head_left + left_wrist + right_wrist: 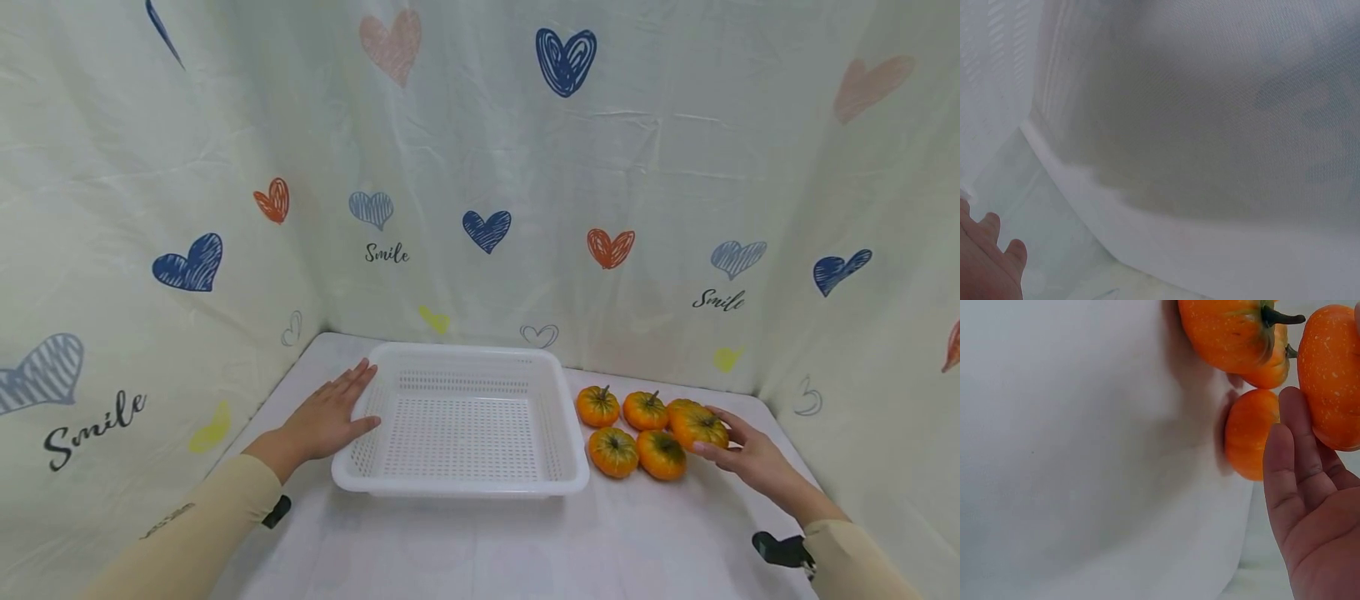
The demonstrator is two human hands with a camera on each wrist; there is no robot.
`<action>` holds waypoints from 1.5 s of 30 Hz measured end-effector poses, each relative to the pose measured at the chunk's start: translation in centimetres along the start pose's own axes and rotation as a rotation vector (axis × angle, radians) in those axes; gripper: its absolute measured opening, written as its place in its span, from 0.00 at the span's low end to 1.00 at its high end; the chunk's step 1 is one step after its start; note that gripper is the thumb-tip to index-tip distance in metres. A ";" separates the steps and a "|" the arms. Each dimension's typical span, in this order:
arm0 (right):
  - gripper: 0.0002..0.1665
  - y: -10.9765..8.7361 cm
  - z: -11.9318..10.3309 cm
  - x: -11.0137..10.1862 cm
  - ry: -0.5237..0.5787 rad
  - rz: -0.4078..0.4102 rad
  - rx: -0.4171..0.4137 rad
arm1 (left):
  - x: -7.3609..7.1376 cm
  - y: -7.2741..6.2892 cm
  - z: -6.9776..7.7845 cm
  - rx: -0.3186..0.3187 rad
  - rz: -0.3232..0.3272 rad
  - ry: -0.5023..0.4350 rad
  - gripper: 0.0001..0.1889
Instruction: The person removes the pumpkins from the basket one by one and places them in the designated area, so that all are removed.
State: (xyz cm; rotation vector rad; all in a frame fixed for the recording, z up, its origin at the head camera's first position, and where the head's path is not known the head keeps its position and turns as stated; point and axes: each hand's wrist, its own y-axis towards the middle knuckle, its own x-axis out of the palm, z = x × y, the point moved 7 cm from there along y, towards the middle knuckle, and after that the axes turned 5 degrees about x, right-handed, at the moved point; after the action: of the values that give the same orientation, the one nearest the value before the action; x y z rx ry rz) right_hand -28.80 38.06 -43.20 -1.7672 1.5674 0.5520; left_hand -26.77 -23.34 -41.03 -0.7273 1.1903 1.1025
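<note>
A white plastic basket (461,485) with slotted walls and a perforated bottom stands on the table, nothing inside it. My left hand (326,423) lies against its left rim, fingers and thumb extended; only its fingertips show at the corner of the left wrist view. To the right of the basket, my right hand (763,465) holds a small orange pumpkin (699,429) between thumb and fingers. The held pumpkin (1333,378) appears raised over the table in the right wrist view. Several more pumpkins (614,452) sit grouped beside the basket, one partly hidden behind the held one.
White cloth covers the table (450,550). A pale curtain (480,150) printed with hearts and "Smile" rises along the back and both sides, close to the table's edges. The nearest pumpkins stand close to the basket's right wall.
</note>
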 end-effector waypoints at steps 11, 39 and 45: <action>0.64 0.3 2.5 -0.3 -0.001 0.020 0.082 | 0.0 0.0 0.1 -0.008 -0.004 -0.004 0.43; 0.69 1.3 7.0 1.6 0.001 -0.021 0.228 | -0.4 -0.3 0.3 0.003 0.002 -0.021 0.42; 0.69 1.4 6.9 1.7 -0.007 -0.030 0.220 | -0.2 -0.2 0.2 0.009 0.004 -0.023 0.42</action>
State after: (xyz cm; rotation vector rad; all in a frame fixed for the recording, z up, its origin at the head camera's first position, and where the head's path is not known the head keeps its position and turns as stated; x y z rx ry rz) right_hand -28.97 41.95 -49.36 -1.6183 1.5316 0.3560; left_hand -26.54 -23.27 -40.76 -0.7044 1.1773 1.1059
